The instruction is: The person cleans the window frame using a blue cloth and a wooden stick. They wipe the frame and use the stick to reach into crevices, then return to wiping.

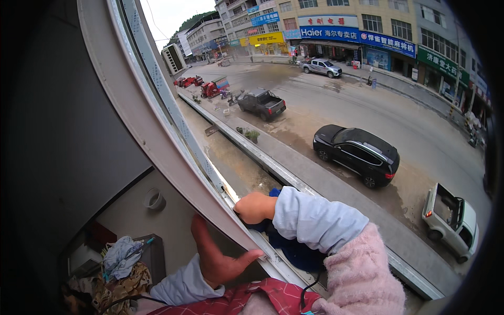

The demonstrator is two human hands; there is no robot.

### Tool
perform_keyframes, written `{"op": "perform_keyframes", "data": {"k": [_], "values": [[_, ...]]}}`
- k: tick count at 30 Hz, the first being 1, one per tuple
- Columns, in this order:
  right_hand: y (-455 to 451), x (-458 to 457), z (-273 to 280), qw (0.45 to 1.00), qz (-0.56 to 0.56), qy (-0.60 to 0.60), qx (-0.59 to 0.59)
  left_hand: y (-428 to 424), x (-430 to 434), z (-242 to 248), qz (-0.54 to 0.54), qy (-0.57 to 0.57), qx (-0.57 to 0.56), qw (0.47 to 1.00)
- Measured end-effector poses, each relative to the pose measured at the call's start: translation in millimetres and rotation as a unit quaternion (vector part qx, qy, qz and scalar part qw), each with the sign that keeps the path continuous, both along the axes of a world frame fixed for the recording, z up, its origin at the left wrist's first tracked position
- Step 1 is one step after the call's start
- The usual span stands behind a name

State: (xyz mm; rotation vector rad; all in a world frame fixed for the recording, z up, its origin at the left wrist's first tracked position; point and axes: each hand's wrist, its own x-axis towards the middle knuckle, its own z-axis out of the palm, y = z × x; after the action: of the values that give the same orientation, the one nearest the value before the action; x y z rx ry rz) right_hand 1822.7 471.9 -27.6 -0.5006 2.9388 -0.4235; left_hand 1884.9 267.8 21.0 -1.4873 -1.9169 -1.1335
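Note:
My right hand (255, 207), in a pale blue cuff and pink fuzzy sleeve, is curled at the outer metal track of the window frame (173, 122); what its fingers hold, if anything, is hidden. Dark blue cloth (299, 254) lies under and beside that wrist. On the room side, my left hand (220, 256) rests against the pale inner edge of the frame (157, 153), its thumb over the edge and its fingers spread upward behind it. A red checked garment covers my front.
Inside stand a white bucket (154, 199) and a grey seat or box (158, 256) with crumpled cloths (123, 258). Outside, a metal-edged ledge (236, 138) runs along the wall above a street with a black SUV (356, 153) and pickup trucks.

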Motion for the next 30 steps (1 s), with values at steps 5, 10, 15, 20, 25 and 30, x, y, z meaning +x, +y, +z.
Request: {"op": "perform_keyframes", "data": {"k": [5, 10, 15, 20, 25, 30], "values": [[6, 1, -3, 0.992, -0.041, 0.015, -0.115, 2, -8, -8, 0.012, 0.002, 0.014, 1.0], [14, -6, -13, 0.969, -0.084, 0.06, -0.226, 0, -4, -10, 0.031, -0.006, -0.009, 0.999], [17, -10, -15, 0.973, -0.069, 0.039, -0.216, 3, -2, -8, 0.006, -0.04, 0.007, 0.999], [17, -10, -19, 0.976, -0.044, 0.061, -0.205, 4, -6, -4, 0.003, -0.03, -0.004, 1.0], [12, -5, 4, 0.995, 0.002, 0.063, -0.073, 4, -4, 0, 0.014, 0.035, 0.003, 0.999], [17, 54, 96, 0.901, 0.114, 0.159, -0.387, 13, -4, 1, 0.005, 0.041, 0.041, 0.998]]}}
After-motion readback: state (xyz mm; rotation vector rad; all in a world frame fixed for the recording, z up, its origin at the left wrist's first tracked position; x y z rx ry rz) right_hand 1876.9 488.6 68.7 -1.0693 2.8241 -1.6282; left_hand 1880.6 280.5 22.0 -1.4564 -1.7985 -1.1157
